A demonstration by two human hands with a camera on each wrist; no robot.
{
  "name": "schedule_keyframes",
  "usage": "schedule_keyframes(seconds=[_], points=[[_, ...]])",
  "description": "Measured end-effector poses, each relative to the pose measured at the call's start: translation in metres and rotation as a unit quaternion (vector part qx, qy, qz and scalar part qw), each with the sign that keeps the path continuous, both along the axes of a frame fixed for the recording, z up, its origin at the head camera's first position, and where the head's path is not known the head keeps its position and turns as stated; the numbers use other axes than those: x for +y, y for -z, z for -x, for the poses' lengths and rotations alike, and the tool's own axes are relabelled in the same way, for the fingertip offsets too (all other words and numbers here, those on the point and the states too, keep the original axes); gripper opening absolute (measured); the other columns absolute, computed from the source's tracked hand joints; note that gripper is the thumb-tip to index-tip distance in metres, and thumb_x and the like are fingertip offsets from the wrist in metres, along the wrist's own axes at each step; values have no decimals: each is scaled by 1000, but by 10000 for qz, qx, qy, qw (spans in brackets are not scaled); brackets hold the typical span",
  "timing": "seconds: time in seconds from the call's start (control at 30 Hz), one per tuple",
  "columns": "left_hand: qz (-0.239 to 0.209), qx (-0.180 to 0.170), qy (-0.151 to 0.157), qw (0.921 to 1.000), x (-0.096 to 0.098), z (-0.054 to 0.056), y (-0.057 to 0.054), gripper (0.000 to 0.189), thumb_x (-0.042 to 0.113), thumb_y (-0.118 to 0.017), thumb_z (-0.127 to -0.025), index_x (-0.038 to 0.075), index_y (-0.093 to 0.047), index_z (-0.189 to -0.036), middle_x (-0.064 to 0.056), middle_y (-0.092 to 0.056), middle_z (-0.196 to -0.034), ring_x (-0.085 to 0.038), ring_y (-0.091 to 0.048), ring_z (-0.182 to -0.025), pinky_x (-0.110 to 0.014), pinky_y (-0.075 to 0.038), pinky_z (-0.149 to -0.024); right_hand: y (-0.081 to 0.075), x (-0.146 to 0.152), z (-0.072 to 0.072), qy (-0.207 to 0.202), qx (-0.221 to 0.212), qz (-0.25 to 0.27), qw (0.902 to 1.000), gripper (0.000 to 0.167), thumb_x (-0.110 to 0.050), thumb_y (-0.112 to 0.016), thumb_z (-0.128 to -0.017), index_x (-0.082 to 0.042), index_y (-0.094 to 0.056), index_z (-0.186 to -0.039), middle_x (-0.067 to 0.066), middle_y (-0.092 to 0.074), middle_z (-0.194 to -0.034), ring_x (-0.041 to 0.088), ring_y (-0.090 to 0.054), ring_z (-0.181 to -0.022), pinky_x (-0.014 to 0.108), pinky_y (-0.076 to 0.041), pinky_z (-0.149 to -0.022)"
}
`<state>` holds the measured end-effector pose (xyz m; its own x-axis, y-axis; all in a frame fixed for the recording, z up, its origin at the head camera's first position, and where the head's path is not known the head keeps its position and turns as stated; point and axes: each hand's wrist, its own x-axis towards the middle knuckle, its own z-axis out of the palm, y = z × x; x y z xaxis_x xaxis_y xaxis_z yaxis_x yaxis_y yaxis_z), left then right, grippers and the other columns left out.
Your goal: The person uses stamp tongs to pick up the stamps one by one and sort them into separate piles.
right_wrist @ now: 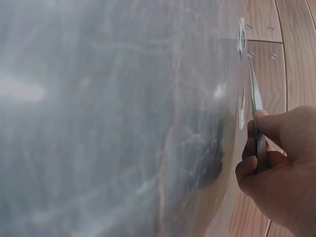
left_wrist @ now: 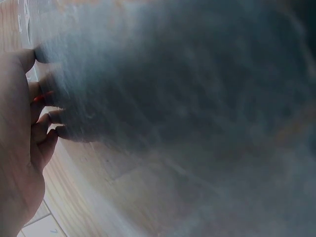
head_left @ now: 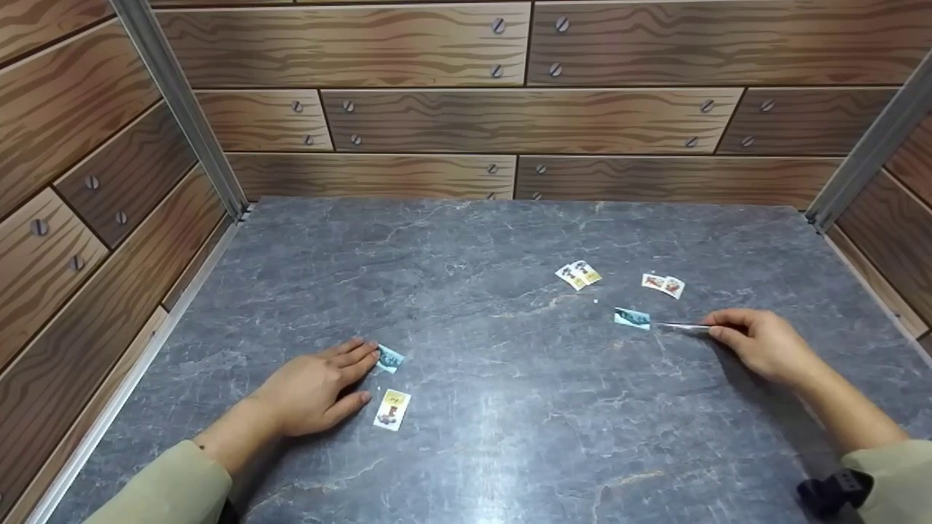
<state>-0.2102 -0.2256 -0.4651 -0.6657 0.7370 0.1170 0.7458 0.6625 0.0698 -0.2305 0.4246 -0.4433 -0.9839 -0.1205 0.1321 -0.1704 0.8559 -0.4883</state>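
My right hand (head_left: pixel 761 346) pinches metal tweezers (head_left: pixel 683 326) between thumb and fingers. The tweezer tips point left, right at the edge of a blue stamp (head_left: pixel 632 319). In the right wrist view the tweezers (right_wrist: pixel 255 94) run up from the curled fingers. My left hand (head_left: pixel 309 389) rests on the tabletop with its fingers extended. Its fingertips touch the left edge of another blue stamp (head_left: pixel 390 359), partly covering it. A white and yellow stamp with a small picture (head_left: pixel 392 410) lies just right of the left thumb.
Farther back on the grey marbled table (head_left: pixel 466 291) lie two overlapping yellow and white stamps (head_left: pixel 579 274). To their right sits a pair of red and white stamps (head_left: pixel 663 284). Wood-patterned panels (head_left: pixel 422 120) wall in the back and both sides.
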Motion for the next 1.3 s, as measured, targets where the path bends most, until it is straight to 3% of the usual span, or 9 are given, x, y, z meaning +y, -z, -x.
schedule_keyframes(seconds=[0.1,0.23,0.4,0.73,0.97,1.3], points=[[-10,-28,-17,10000,-1,0,0,61,41,-55,-110,0,-53,-154,-16,-51,-160,-37,-48,-147,-52,-46,-115,-2,-2,0,-6,43,-25,10000,22,-17,-66,-106,-1,-78,-116,21,-76,-117,33,-65,-107,36,-47,-86],[10,-17,-1,10000,-1,0,1,61,41,-54,-110,-1,-53,-154,-15,-50,-161,-37,-47,-148,-51,-45,-116,-5,-8,2,-50,108,-5,9999,23,-18,-66,-106,-1,-78,-117,21,-75,-118,35,-66,-109,42,-48,-88],[20,34,22,10000,-1,2,0,61,41,-54,-110,-1,-53,-154,-16,-49,-161,-37,-47,-147,-51,-45,-116,-12,-27,4,-180,335,121,9992,19,-14,-69,-104,-2,-79,-116,18,-76,-114,26,-65,-102,32,-48,-84],[40,25,34,10000,-1,1,0,62,42,-53,-110,-1,-53,-154,-17,-50,-160,-38,-47,-147,-52,-45,-116,-25,-102,17,-822,497,653,9932,14,-6,-71,-101,-2,-79,-111,13,-76,-109,24,-66,-99,34,-52,-87],[13,-34,-21,10000,0,0,1,62,42,-54,-110,0,-53,-155,-16,-51,-160,-37,-47,-148,-52,-46,-115,-31,-157,25,-1273,420,986,9861,14,-3,-71,-100,-4,-80,-111,12,-76,-113,28,-69,-106,47,-55,-95],[9,-78,-64,9999,0,0,1,62,43,-54,-110,0,-53,-155,-15,-50,-161,-36,-46,-149,-52,-46,-115,-29,-217,30,-1746,486,1133,9769,13,-3,-71,-99,-4,-80,-107,11,-76,-109,28,-68,-103,48,-55,-94]])
